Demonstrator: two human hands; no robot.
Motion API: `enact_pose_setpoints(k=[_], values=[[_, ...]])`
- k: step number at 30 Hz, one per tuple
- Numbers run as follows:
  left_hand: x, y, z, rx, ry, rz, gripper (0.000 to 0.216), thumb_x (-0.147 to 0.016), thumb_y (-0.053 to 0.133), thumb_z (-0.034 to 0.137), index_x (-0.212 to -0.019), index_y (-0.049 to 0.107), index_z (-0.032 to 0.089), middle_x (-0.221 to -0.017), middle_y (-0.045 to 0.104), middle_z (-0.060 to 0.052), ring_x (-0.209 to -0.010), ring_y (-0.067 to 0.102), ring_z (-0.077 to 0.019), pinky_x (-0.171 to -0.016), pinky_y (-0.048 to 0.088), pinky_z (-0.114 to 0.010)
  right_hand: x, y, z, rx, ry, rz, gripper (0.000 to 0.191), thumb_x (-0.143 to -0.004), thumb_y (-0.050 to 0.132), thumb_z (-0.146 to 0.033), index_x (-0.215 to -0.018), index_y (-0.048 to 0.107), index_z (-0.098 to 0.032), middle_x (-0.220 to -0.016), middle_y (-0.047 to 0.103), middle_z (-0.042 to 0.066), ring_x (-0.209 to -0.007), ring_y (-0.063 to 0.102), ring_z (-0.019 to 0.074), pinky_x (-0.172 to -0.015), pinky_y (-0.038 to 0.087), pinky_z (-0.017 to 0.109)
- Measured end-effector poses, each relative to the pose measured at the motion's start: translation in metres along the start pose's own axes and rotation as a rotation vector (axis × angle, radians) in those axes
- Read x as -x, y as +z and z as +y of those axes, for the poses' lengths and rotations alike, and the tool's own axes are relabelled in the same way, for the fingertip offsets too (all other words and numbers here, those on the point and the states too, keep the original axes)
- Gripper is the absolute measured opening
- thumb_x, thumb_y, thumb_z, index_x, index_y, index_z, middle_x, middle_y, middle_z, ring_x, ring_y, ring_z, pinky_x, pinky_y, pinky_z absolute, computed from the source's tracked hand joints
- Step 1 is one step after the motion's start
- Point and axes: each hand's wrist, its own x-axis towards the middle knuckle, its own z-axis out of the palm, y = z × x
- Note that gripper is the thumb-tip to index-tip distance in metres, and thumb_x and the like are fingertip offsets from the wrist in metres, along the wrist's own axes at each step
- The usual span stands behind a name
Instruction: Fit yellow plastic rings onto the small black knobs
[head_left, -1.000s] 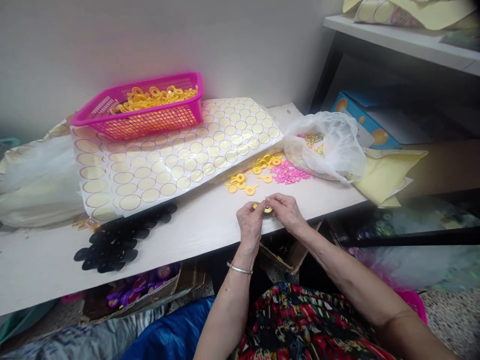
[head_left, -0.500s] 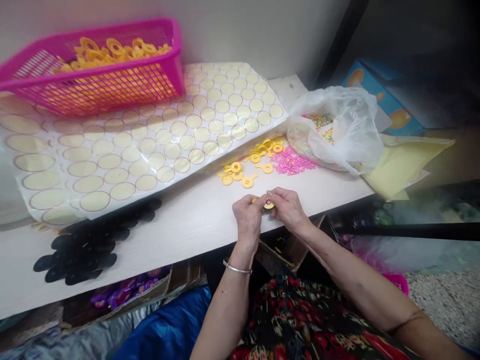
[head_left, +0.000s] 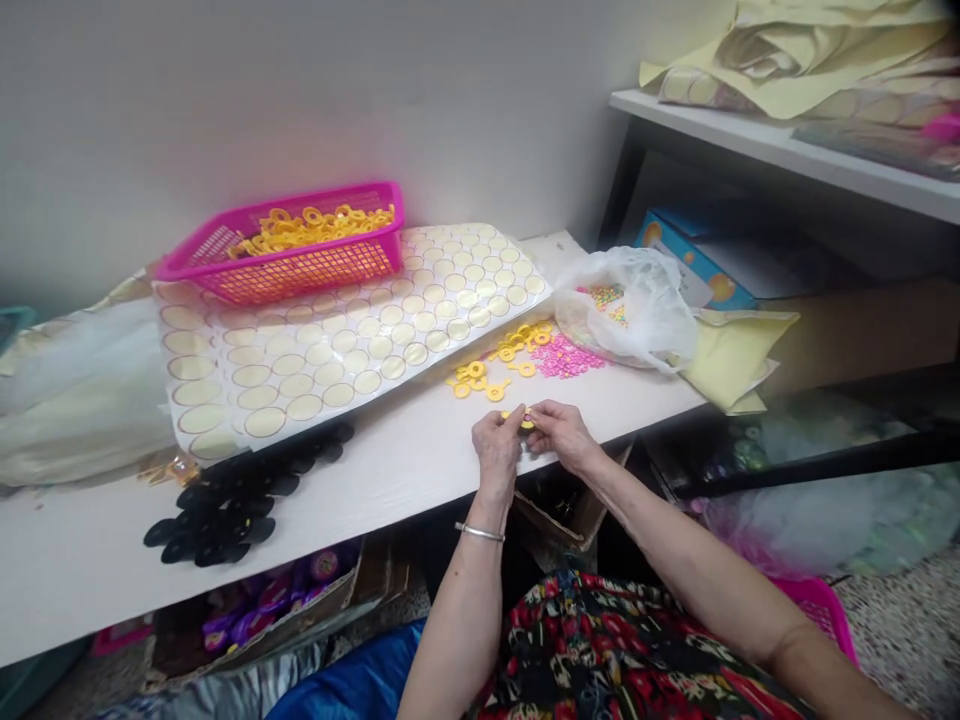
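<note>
My left hand [head_left: 498,452] and my right hand [head_left: 561,435] meet at the front edge of the white table [head_left: 390,470], both pinched on one small yellow ring piece [head_left: 527,421] held between the fingertips. Just beyond lie several loose yellow ring pieces [head_left: 495,368] and a heap of pink beads [head_left: 566,357]. A clear plastic bag [head_left: 637,305] holding coloured beads sits to the right of them. My left wrist wears a thin metal bangle.
A large sheet of round stickers [head_left: 352,335] covers the table's middle, with a pink basket [head_left: 289,245] of yellow rings on its far end. Black flat pieces [head_left: 240,490] lie in a pile at the front left. Yellow paper [head_left: 731,355] and a shelf [head_left: 787,150] stand at the right.
The view has pulled back and tilted up, so the shelf shows again. Both hands stay pinched on the yellow ring piece at the table edge.
</note>
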Motion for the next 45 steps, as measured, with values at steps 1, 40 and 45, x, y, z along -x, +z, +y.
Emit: enact_pose_setpoints(k=[1,40,45], values=[[0.000,0.001,0.000,-0.004,0.016,0.018,0.041,-0.060,0.069,0.047,-0.053,0.045,0.015,-0.041,0.039,0.008,-0.036,0.035,-0.0047,-0.037,0.024,-0.018,0.000,0.001,0.000,0.021,-0.004,0.011,0.022,-0.064,0.067,-0.033,-0.070,0.058,-0.014,-0.048,0.057,-0.003,-0.038,0.052,0.0072,-0.036,0.044,0.017],[0.096,-0.030,0.018,-0.440,0.589,-0.728,0.026,-0.061,0.075,0.026,-0.086,0.070,0.024,-0.092,0.065,-0.006,-0.116,0.042,-0.0277,-0.101,0.030,-0.041,0.075,-0.054,-0.026,0.166,0.235,-0.750,0.037,-0.049,0.076,-0.020,-0.083,0.065,-0.009,-0.067,0.058,-0.003,-0.059,0.048,0.0079,-0.052,0.036,0.018],[0.097,-0.031,0.017,-0.521,0.679,-0.739,0.024,-0.067,0.070,0.031,-0.090,0.069,0.022,-0.102,0.062,-0.005,-0.111,0.043,-0.0253,-0.097,0.031,-0.040,0.075,-0.054,-0.027,0.232,0.204,-0.777,0.046,-0.044,0.078,-0.016,-0.087,0.063,-0.011,-0.075,0.060,-0.002,-0.064,0.051,0.0094,-0.054,0.039,0.018]])
